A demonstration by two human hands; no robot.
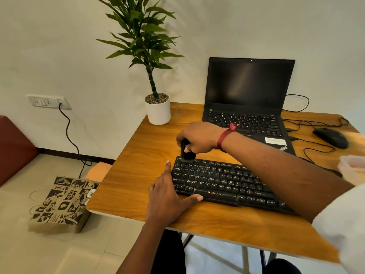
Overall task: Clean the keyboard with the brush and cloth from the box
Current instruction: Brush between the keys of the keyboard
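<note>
The right hand (199, 138) covers most of the brush (188, 155), the right forearm (276, 161) hides the right end of the keyboard (217, 182), and the pale box (353, 169) is blurred and cut off by the right edge.

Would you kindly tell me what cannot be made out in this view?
Head view only:
Brush: mostly hidden inside the right hand gripping it.
Keyboard: right end covered by the right forearm.
Box: blurred, cut off by the right edge; contents unreadable.
Cloth: nowhere visible.
</note>
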